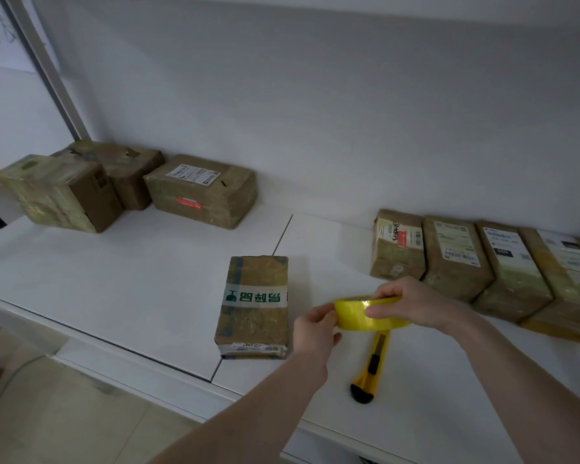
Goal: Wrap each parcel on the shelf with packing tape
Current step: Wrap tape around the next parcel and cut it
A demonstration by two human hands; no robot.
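Both hands hold a yellow roll of packing tape (370, 313) above the near right part of the white shelf top (131, 279). The right hand (412, 304) grips the roll from the right, fingers over its top rim and thumb against its outer face. The left hand (315, 324) pinches the roll's left edge between thumb and fingertips; whether it has the tape end cannot be told.

Directly under the roll lies a yellow and black utility knife (372, 366), partly hidden by it, its black end nearest the shelf edge. Just left of the hands a brown cardboard parcel with a white band of green print (253, 306) lies flat, apart from both hands.

Four brown labelled parcels (482, 266) stand in a touching row against the white back wall (315, 112) at far right, close behind the right hand. Three more brown parcels (114, 185) sit grouped at far left, well apart from the work.
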